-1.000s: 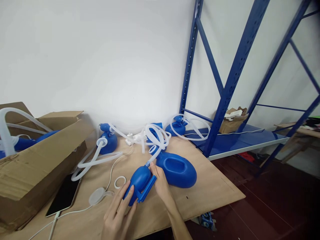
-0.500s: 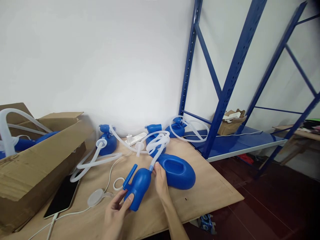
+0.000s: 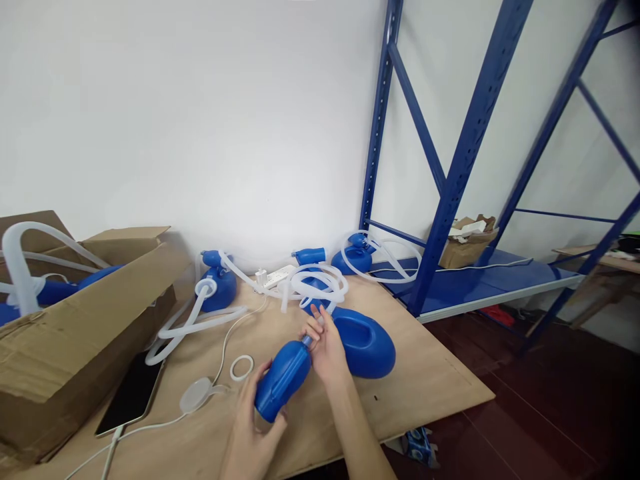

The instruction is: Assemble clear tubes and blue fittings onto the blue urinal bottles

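Note:
My left hand (image 3: 253, 423) is wrapped round a small blue plastic bottle (image 3: 284, 380), held tilted above the table with its neck pointing away to the right. At that neck, my right hand (image 3: 327, 350) has its fingers closed round the end of a clear white hose (image 3: 343, 288). The exact joint between hose and neck is partly covered by these fingers. Beyond them the hose runs into loose coils. Just right of my right hand lies a larger blue plastic container (image 3: 367, 343) with a hollow in its top. A white ring (image 3: 241, 368) lies flat left of the bottle.
A cardboard box (image 3: 100, 313) with hoses and blue parts stands at left, beside a phone (image 3: 131, 393) on a cable. A translucent round cap (image 3: 196, 395) lies nearby. More blue containers (image 3: 220, 290) and a power strip (image 3: 280, 276) are at the back. Blue shelving (image 3: 450, 167) rises at right.
The small bottle has turned about its length, so its handle no longer sticks out at the left. My right hand's fingers now wrap the hose end at the neck.

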Demonstrator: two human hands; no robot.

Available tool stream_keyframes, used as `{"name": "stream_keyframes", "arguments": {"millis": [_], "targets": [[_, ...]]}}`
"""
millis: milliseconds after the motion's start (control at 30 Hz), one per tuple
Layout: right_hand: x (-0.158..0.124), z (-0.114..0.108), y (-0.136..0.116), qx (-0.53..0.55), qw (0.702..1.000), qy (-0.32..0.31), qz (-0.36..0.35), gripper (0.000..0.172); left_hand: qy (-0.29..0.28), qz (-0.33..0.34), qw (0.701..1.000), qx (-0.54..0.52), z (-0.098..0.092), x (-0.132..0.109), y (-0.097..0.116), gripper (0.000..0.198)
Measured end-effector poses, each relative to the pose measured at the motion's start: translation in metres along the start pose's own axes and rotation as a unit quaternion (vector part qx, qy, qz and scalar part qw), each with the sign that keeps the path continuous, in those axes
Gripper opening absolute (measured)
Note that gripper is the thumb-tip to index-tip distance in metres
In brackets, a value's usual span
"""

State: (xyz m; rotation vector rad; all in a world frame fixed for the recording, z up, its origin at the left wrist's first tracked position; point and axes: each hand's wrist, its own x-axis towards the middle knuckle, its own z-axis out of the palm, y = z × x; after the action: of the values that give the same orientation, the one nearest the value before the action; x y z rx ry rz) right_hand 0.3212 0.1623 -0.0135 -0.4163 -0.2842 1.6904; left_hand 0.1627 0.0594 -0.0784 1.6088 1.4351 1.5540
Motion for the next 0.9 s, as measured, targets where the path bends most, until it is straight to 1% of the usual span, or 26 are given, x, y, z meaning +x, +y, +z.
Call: {"name": "stream_keyframes", "arguments": {"millis": [67, 167, 233, 300, 367, 433, 533, 600, 667, 700, 733, 767, 833, 900], "targets": [[0.003, -0.001, 0.000, -0.009, 1.000, -0.014, 0.018, 0.026, -0.014, 0.005, 0.999, 0.051, 0.001, -0.004, 0.003, 0.062], [0.006, -0.005, 0.003, -0.035, 0.998, -0.029, 0.043, 0.030, 0.000, -0.037, 0.995, 0.095, 0.000, -0.001, 0.018, 0.062], [0.007, -0.008, 0.006, -0.038, 0.998, -0.026, 0.042, 0.029, -0.018, -0.103, 0.992, 0.068, -0.002, 0.004, 0.030, 0.059], [0.007, -0.011, 0.010, -0.038, 0.998, -0.022, 0.036, 0.026, -0.053, -0.204, 0.978, -0.015, -0.005, 0.008, 0.038, 0.057], [0.006, -0.011, 0.013, -0.038, 0.999, -0.020, 0.034, 0.024, -0.062, -0.307, 0.940, -0.133, -0.008, 0.011, 0.041, 0.057], [0.006, -0.011, 0.015, -0.040, 0.998, -0.021, 0.034, 0.022, -0.058, -0.397, 0.886, -0.234, -0.013, 0.014, 0.043, 0.055], [0.006, -0.009, 0.016, -0.040, 0.998, -0.026, 0.033, 0.021, -0.066, -0.517, 0.797, -0.306, -0.022, 0.023, 0.051, 0.045], [0.007, -0.008, 0.015, -0.040, 0.998, -0.029, 0.030, 0.020, -0.089, -0.567, 0.749, -0.331, -0.028, 0.031, 0.058, 0.043], [0.008, -0.008, 0.015, -0.040, 0.998, -0.029, 0.027, 0.019, -0.114, -0.587, 0.721, -0.349, -0.033, 0.037, 0.063, 0.045], [0.009, -0.008, 0.016, -0.040, 0.998, -0.028, 0.026, 0.018, -0.121, -0.590, 0.718, -0.350, -0.034, 0.037, 0.063, 0.046], [0.010, -0.008, 0.017, -0.042, 0.998, -0.026, 0.026, 0.018, -0.120, -0.588, 0.722, -0.344, -0.035, 0.037, 0.062, 0.046], [0.012, -0.009, 0.018, -0.044, 0.998, -0.024, 0.026, 0.018, -0.115, -0.579, 0.737, -0.330, -0.034, 0.035, 0.059, 0.045], [0.014, -0.010, 0.022, -0.052, 0.998, -0.019, 0.027, 0.021, -0.106, -0.534, 0.787, -0.292, -0.033, 0.029, 0.050, 0.045], [0.017, -0.011, 0.027, -0.063, 0.998, -0.015, 0.026, 0.027, -0.100, -0.465, 0.844, -0.247, -0.031, 0.022, 0.041, 0.048]]}}
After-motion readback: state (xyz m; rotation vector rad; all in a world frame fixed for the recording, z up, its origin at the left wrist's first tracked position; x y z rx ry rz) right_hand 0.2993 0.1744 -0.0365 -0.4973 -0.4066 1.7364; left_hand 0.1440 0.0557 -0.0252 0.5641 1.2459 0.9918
